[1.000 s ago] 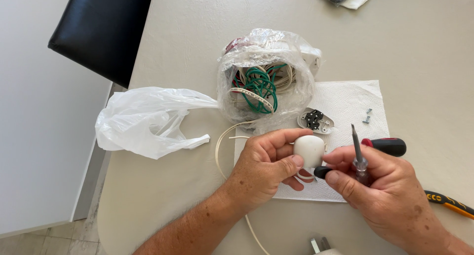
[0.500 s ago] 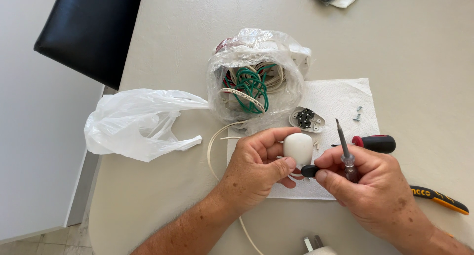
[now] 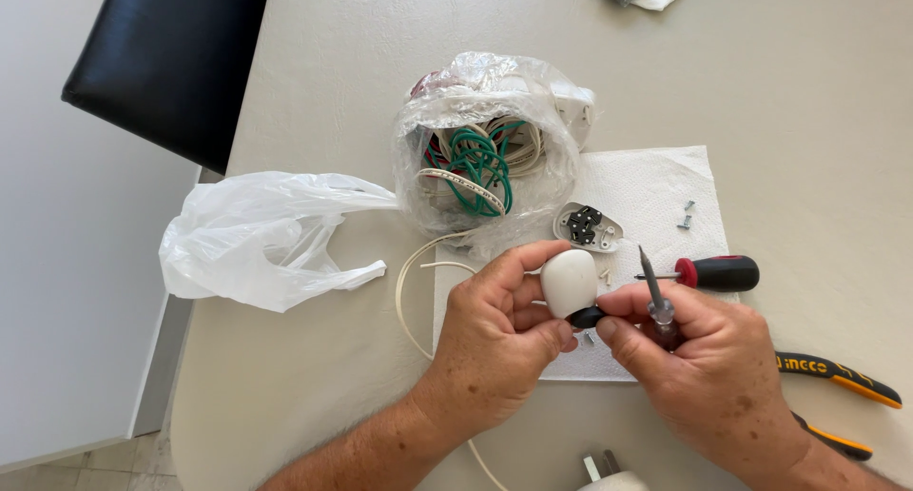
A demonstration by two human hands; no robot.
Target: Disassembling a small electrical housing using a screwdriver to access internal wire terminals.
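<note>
Left hand (image 3: 495, 334) is closed around a white rounded plastic plug cover (image 3: 569, 282), with its black cord collar (image 3: 586, 316) pinched by the right hand (image 3: 709, 358), which also clamps a small clear-handled screwdriver (image 3: 654, 299). Beyond the hands, the plug's open base (image 3: 587, 226) lies apart on white paper towel (image 3: 656, 201); judged unassembled. Counted: two loose screws (image 3: 686, 214), one red-handled screwdriver (image 3: 718, 273), one pair of yellow-handled pliers (image 3: 837, 377), two plastic bags.
</note>
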